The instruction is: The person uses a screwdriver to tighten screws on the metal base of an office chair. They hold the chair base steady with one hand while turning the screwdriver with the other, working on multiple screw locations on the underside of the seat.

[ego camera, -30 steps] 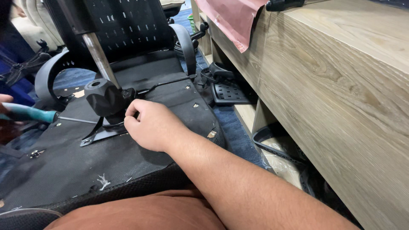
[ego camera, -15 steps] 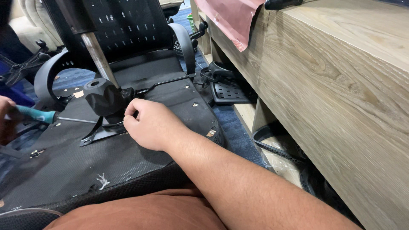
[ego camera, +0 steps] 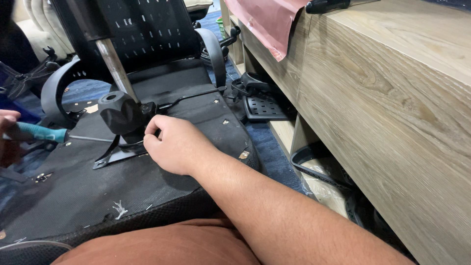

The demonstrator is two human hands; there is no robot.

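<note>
An upturned office chair seat (ego camera: 88, 191), black fabric underside up, lies in front of me. A black metal mechanism (ego camera: 122, 118) with a chrome gas cylinder (ego camera: 114, 64) is bolted onto it. My right hand (ego camera: 174, 145) rests on the seat with its fingers curled against the mechanism's bracket; what the fingertips pinch is hidden. At the left edge my left hand (ego camera: 9, 137) grips a screwdriver (ego camera: 44, 133) with a teal handle, its thin shaft pointing right toward the mechanism's base plate (ego camera: 115, 154).
A wood-grain cabinet (ego camera: 387, 113) runs along the right, with a pink sheet (ego camera: 267, 22) hanging over its far end. Black armrests (ego camera: 213, 49) and a mesh backrest (ego camera: 142, 29) stand behind the seat. A black lever (ego camera: 194, 96) crosses the seat. Plastic-wrapped parts (ego camera: 319, 172) lie by the cabinet.
My left hand with the screwdriver has edged slightly right into view. My right hand stays at the mechanism bracket, barely shifted.
</note>
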